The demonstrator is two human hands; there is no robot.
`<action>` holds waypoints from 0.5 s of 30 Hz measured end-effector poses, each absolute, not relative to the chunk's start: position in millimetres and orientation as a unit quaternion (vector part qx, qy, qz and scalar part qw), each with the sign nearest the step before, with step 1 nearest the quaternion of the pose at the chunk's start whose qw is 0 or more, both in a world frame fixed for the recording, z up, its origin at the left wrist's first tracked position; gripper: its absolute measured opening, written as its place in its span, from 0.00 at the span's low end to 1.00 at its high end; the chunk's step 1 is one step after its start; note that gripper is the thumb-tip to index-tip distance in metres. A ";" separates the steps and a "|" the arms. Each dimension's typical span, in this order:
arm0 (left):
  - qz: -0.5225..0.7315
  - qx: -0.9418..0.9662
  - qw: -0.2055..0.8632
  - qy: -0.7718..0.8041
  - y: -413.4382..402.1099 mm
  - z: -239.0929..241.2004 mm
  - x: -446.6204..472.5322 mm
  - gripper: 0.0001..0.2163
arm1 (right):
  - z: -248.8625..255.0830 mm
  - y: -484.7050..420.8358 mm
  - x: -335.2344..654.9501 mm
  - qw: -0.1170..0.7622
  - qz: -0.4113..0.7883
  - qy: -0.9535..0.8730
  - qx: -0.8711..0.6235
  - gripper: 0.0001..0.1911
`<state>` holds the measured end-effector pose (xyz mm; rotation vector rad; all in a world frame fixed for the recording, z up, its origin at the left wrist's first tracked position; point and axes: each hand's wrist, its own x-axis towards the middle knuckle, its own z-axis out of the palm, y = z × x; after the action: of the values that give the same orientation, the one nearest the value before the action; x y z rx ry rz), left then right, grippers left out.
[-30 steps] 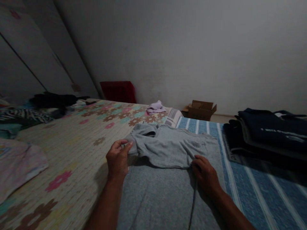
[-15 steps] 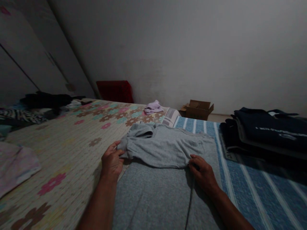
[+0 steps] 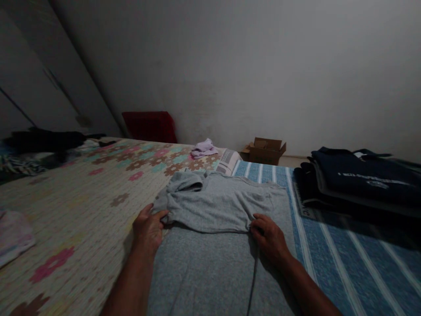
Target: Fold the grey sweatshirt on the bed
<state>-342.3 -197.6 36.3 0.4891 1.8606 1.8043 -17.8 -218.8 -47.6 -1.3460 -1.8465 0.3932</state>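
Observation:
A grey shirt point(image 3: 217, 206) lies on the bed, its top half folded down toward me over the lower part. My left hand point(image 3: 148, 228) pinches the folded edge at the left corner, by the sleeve. On the right, my right hand point(image 3: 268, 237) grips the other end of the same folded edge, fingers curled on the cloth. Both forearms reach in from the bottom of the view.
The bed has a flowered cover point(image 3: 82, 197) on the left and a blue striped sheet point(image 3: 345, 259) on the right. A stack of dark folded clothes point(image 3: 355, 184) sits at right. Dark loose clothes point(image 3: 42, 140) lie far left, a lilac cloth point(image 3: 202, 148) and cardboard box point(image 3: 265, 151) beyond.
My left hand has closed onto the shirt's left edge and drawn it toward me. The right hand keeps its hold. The view has shifted slightly.

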 end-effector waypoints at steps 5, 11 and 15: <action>0.494 0.361 -0.008 0.791 -204.0 38.7 -348.6 0.32 | -46.5 -218.9 -18.3 0.404 0.158 -0.729 -0.530 0.10; 0.456 0.581 -0.168 0.652 -214.9 50.3 -293.5 0.19 | -47.0 -217.3 -18.7 0.405 0.155 -0.728 -0.532 0.09; 0.336 0.767 0.014 0.546 -203.7 28.4 -223.2 0.12 | -46.7 -217.3 -19.5 0.410 0.154 -0.728 -0.527 0.10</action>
<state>-223.2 -203.7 28.4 2.3889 1.7005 1.0477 -19.5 -217.3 -46.7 -1.3282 -1.8344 0.3868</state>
